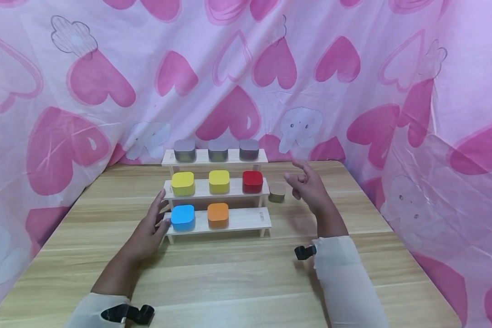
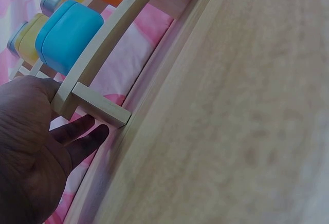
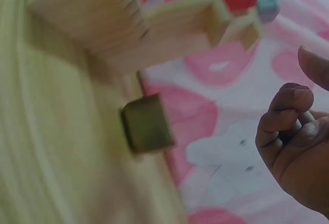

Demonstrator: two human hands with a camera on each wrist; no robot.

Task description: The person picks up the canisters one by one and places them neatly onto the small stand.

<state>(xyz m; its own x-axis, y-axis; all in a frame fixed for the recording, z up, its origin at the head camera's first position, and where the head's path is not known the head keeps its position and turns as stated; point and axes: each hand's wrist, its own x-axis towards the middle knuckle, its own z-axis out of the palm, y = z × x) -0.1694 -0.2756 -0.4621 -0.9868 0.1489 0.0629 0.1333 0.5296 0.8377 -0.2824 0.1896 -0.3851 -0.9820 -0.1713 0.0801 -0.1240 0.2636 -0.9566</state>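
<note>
At the left end of a three-tier wooden stand (image 1: 243, 222), my left hand (image 1: 147, 230) holds the lowest shelf; in the left wrist view, fingers reach under the plank beside its leg. That shelf carries a blue rounded-square box (image 1: 183, 217) and an orange one (image 1: 218, 215). Two yellow boxes (image 1: 183, 184) and a red box (image 1: 252, 182) sit on the middle tier. My right hand (image 1: 311, 189), holding nothing, is raised right of the stand, index finger partly extended and other fingers curled. Between it and the stand, a shiny metallic box (image 3: 147, 125) stands on the table.
Three shiny grey boxes (image 1: 218, 151) line the top tier. The wood-grain table (image 1: 213, 282) ends at a pink heart-patterned cloth (image 1: 311, 91) behind the stand. Black clips (image 1: 305, 252) are fastened at both cuffs.
</note>
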